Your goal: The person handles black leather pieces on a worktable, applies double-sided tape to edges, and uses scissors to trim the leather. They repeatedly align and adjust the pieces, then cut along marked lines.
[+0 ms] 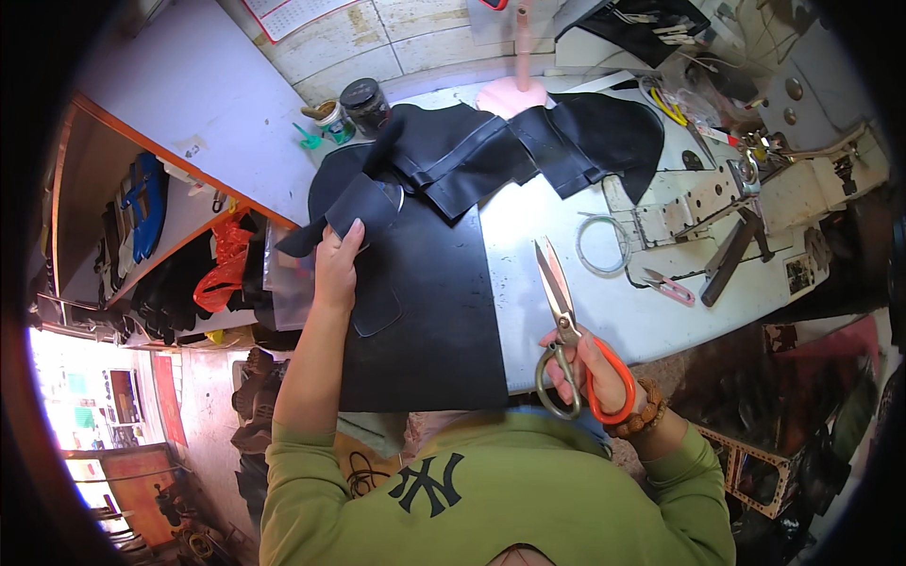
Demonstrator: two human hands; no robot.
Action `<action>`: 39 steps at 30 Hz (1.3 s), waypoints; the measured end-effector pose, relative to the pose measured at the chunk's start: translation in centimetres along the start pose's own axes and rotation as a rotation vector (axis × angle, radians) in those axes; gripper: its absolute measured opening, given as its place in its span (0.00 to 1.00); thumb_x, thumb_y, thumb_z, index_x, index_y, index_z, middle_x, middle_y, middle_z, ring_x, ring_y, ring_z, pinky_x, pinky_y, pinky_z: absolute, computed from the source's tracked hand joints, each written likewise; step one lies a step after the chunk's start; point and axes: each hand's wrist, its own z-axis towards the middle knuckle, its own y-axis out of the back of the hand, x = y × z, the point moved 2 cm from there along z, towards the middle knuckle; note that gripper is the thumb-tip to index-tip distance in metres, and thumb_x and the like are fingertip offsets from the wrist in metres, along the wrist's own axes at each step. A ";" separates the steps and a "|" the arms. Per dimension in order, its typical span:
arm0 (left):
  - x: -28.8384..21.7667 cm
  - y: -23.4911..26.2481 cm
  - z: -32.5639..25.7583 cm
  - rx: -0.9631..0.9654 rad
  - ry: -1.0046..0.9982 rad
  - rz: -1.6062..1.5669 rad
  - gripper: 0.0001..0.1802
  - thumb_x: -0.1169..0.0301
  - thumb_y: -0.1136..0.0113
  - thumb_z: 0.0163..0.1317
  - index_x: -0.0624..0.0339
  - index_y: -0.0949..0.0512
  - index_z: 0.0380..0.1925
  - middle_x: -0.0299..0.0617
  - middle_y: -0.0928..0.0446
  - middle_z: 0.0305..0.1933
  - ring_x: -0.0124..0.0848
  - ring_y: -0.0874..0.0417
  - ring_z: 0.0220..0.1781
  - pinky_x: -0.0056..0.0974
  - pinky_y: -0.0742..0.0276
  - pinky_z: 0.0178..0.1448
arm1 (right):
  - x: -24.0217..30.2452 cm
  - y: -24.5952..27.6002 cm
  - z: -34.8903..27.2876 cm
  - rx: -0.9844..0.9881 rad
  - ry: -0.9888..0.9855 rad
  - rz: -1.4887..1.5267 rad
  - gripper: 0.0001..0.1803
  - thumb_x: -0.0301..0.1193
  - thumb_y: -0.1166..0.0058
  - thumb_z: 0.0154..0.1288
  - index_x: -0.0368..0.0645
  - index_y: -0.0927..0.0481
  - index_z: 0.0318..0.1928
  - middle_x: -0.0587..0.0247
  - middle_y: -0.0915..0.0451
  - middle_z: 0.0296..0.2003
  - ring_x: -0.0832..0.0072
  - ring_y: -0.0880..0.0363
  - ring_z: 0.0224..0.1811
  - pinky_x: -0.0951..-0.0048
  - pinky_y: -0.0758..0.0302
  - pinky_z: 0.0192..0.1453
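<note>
My left hand [337, 269] is closed on a black leather piece [361, 209], its fingers partly hidden behind it. Beneath lies a large black sheet [425, 311] that reaches the table's front edge, with a small rounded black piece [377, 313] on it. In my right hand [604, 373] is a pair of large scissors [563, 321], one handle loop orange and the other bare metal. Their blades point away from me over the white table, slightly parted and apart from the leather. More black leather pieces [462, 151] lie overlapped across the back of the table.
At the right stands a sewing machine [698, 203], with small pink thread snips [668, 287] and a coil of clear tubing [604, 243] in front. Jars [364, 104] and a pink stand [511, 94] are at the back. Shelves with shoes [146, 208] flank the left side.
</note>
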 end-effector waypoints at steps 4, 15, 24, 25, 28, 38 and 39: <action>0.2 -2.4 -2.8 0.173 -0.039 0.260 0.49 0.50 0.38 0.60 0.70 0.49 0.70 0.51 0.45 0.72 0.39 0.47 0.74 0.38 0.54 0.76 | -0.7 1.1 0.2 0.077 0.077 -0.008 0.38 0.59 0.72 0.74 0.35 0.38 0.63 0.56 0.22 0.40 0.76 0.22 0.36 0.76 0.24 0.42; 2.9 -16.0 -7.2 0.556 -0.508 1.055 0.53 0.41 0.43 0.60 0.75 0.48 0.69 0.66 0.50 0.73 0.55 0.50 0.77 0.51 0.50 0.75 | -0.3 3.8 -2.3 -0.052 0.184 0.046 0.39 0.60 0.72 0.73 0.36 0.36 0.62 0.57 0.22 0.37 0.74 0.22 0.34 0.76 0.25 0.40; -2.0 -23.6 -8.1 0.801 0.508 -0.295 0.16 0.65 0.28 0.55 0.63 0.16 0.39 0.40 0.17 0.40 0.29 0.22 0.45 0.36 0.33 0.59 | 1.0 4.1 -3.6 0.154 0.172 -0.040 0.42 0.64 0.72 0.70 0.38 0.38 0.63 0.61 0.23 0.40 0.79 0.25 0.35 0.77 0.26 0.42; -2.5 -23.7 -8.2 0.763 0.546 -0.285 0.15 0.66 0.28 0.54 0.64 0.16 0.38 0.40 0.17 0.38 0.29 0.21 0.43 0.36 0.31 0.56 | 1.0 4.0 -3.6 0.189 0.162 -0.061 0.43 0.65 0.72 0.70 0.38 0.38 0.64 0.61 0.23 0.40 0.79 0.25 0.35 0.77 0.27 0.42; -3.6 -23.7 -7.9 0.756 0.549 -0.259 0.14 0.67 0.27 0.53 0.65 0.16 0.35 0.40 0.17 0.34 0.29 0.20 0.39 0.35 0.29 0.52 | 1.0 3.9 -3.6 0.257 0.118 -0.071 0.46 0.68 0.70 0.67 0.38 0.38 0.64 0.63 0.24 0.39 0.79 0.26 0.35 0.78 0.28 0.41; -2.9 -22.4 -6.1 0.665 0.475 -0.176 0.10 0.70 0.29 0.54 0.68 0.17 0.29 0.41 0.18 0.30 0.26 0.22 0.34 0.31 0.30 0.43 | 1.0 5.3 -5.3 0.288 0.023 -0.084 0.43 0.67 0.67 0.67 0.42 0.37 0.63 0.66 0.24 0.37 0.82 0.27 0.31 0.82 0.32 0.38; -3.0 -22.3 -5.6 0.653 0.448 -0.180 0.09 0.71 0.31 0.56 0.69 0.18 0.30 0.43 0.17 0.30 0.29 0.19 0.35 0.33 0.27 0.46 | 1.0 5.6 -5.7 0.286 0.013 -0.103 0.42 0.66 0.66 0.68 0.42 0.37 0.63 0.66 0.24 0.37 0.83 0.27 0.31 0.82 0.32 0.37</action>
